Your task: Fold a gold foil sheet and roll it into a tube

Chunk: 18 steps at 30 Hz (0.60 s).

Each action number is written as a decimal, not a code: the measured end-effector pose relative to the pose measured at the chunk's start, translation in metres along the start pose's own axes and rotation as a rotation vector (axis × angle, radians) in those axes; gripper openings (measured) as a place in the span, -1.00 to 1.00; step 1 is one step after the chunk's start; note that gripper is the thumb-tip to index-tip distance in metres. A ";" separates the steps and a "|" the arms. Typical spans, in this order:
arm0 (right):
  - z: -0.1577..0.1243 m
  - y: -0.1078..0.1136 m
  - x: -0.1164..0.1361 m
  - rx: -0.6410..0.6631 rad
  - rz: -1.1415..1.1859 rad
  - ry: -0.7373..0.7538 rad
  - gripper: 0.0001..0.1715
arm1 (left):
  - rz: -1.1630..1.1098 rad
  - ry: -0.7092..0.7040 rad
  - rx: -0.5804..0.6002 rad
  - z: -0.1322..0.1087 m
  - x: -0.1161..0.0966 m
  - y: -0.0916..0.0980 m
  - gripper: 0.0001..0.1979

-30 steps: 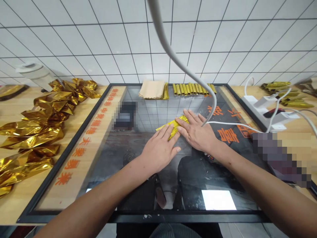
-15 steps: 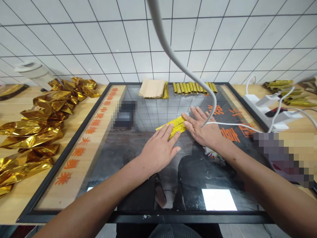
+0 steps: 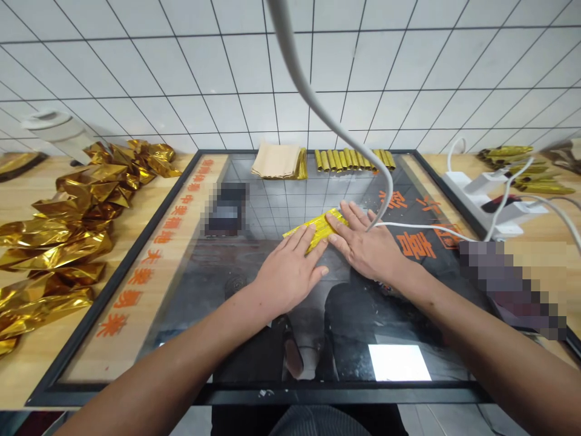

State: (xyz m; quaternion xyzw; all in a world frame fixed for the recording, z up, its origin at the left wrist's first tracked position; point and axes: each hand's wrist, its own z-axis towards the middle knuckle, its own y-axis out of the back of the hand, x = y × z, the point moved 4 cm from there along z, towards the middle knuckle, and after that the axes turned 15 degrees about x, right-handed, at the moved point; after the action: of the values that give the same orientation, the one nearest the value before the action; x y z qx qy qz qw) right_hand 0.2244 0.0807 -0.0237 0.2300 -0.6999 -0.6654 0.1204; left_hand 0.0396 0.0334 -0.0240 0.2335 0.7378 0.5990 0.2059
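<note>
A folded strip of shiny gold foil paper (image 3: pixel 318 229) lies slantwise on the black-framed glass panel (image 3: pixel 267 266). Across its left and near part rests my left hand (image 3: pixel 290 266), fingers stretched out flat on the foil. My right hand (image 3: pixel 358 239) lies over the strip's right end, also flat with fingers extended, and covers part of it. The fingertips of the two hands almost meet along the near edge. Neither hand grips anything.
A stack of brown-backed gold sheets (image 3: pixel 276 161) and a row of gold paper rolls (image 3: pixel 354 160) lie at the panel's far edge. Folded gold foil pieces (image 3: pixel 86 206) crowd the left. A white cable (image 3: pixel 327 115) hangs in front. A power strip (image 3: pixel 467 197) stands right.
My right hand has slid a little left and nearer along the foil strip, further over its right end. My left hand stays almost in place.
</note>
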 end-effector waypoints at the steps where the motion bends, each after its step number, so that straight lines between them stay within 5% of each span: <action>1: 0.001 -0.001 -0.005 0.006 -0.007 -0.022 -0.27 | 0.002 0.002 0.005 0.000 0.000 0.000 -0.35; 13: 0.004 0.000 -0.017 -0.044 0.081 -0.068 -0.18 | -0.028 -0.005 -0.002 0.001 0.000 -0.001 -0.36; 18: 0.000 0.009 0.006 -0.003 0.095 0.098 -0.18 | -0.038 -0.017 -0.019 0.000 -0.001 -0.001 -0.38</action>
State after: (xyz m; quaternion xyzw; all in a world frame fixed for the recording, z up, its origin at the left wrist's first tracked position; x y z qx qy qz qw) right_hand 0.2176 0.0776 -0.0153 0.2287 -0.7024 -0.6477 0.1865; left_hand 0.0404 0.0330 -0.0245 0.2225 0.7346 0.6000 0.2255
